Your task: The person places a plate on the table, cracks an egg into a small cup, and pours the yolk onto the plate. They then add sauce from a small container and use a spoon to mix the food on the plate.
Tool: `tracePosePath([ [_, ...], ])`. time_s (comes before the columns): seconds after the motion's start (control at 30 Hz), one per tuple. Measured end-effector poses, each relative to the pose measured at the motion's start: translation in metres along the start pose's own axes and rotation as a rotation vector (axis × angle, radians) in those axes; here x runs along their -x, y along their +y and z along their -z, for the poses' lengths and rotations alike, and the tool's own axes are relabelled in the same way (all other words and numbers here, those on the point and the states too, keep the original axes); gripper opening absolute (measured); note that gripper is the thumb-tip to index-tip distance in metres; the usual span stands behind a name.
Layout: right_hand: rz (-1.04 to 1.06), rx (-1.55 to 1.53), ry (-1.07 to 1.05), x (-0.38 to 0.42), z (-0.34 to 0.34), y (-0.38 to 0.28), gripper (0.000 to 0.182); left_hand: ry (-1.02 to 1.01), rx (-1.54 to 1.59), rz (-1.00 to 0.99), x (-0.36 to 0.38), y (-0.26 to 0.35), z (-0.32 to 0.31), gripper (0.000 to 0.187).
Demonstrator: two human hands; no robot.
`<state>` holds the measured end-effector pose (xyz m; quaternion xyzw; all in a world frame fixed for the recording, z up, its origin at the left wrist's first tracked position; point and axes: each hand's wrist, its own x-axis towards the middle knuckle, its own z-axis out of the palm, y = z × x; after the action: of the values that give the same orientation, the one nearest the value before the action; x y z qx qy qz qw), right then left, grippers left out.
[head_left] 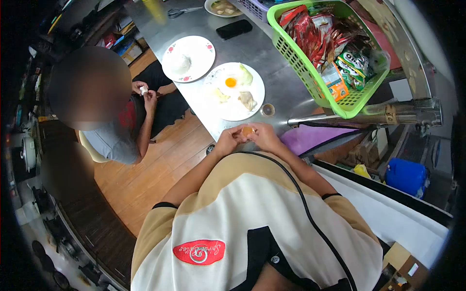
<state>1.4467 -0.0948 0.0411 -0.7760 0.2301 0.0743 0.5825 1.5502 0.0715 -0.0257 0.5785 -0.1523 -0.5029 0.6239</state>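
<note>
My left hand [231,139] and my right hand [265,137] meet at the near edge of the metal table, fingers closed around a small orange-brown thing [248,131]. It looks like a little sauce cup, but the fingers partly cover it. Just beyond them stands a small clear cup of brown sauce [267,110]. A white plate [228,112] lies ahead to the left, bearing an egg yolk [230,82], a pale green vegetable piece [245,75], a piece of meat [247,101] and a yellowish piece [222,95].
Farther back are a flowered plate [172,54] with rice [183,64], a black phone [234,29], a soup bowl [223,14] and a whisk [183,11]. A green basket [306,70] of sachets stands right, above a metal bar [335,119]. Another person [114,140] sits at left.
</note>
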Motion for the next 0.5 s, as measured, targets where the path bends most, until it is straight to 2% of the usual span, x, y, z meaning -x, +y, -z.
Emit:
tracePosePath([
  [0.03,-0.003,-0.001,0.005,-0.002,-0.003,0.008,0.043,-0.024,-0.025,-0.022,-0.001,-0.002,0.001,0.045],
  [0.1,0.168,0.235,0.123,-0.005,-0.010,0.020,0.044,-0.054,-0.050,-0.042,-0.001,-0.006,0.000,0.048],
  [0.17,0.217,0.219,0.113,-0.003,-0.012,0.014,0.046,0.044,-0.208,-0.163,0.001,-0.008,-0.002,0.046],
  [0.23,0.264,0.202,0.105,0.000,-0.013,0.010,0.047,0.047,-0.207,-0.145,-0.001,-0.013,-0.001,0.046],
  [0.3,0.402,0.365,0.100,0.000,-0.014,0.016,0.050,0.045,-0.207,-0.131,-0.005,-0.020,0.002,0.047],
  [0.37,0.348,0.407,0.075,-0.007,-0.019,0.034,0.052,0.067,-0.398,-0.238,-0.010,-0.029,0.005,0.048],
  [0.43,0.295,0.443,0.047,-0.007,-0.019,0.030,0.055,0.050,-0.405,-0.247,-0.007,-0.023,0.004,0.048],
  [0.5,0.394,0.487,0.035,-0.006,-0.018,0.024,0.055,0.040,-0.412,-0.256,-0.006,-0.019,0.004,0.049],
])
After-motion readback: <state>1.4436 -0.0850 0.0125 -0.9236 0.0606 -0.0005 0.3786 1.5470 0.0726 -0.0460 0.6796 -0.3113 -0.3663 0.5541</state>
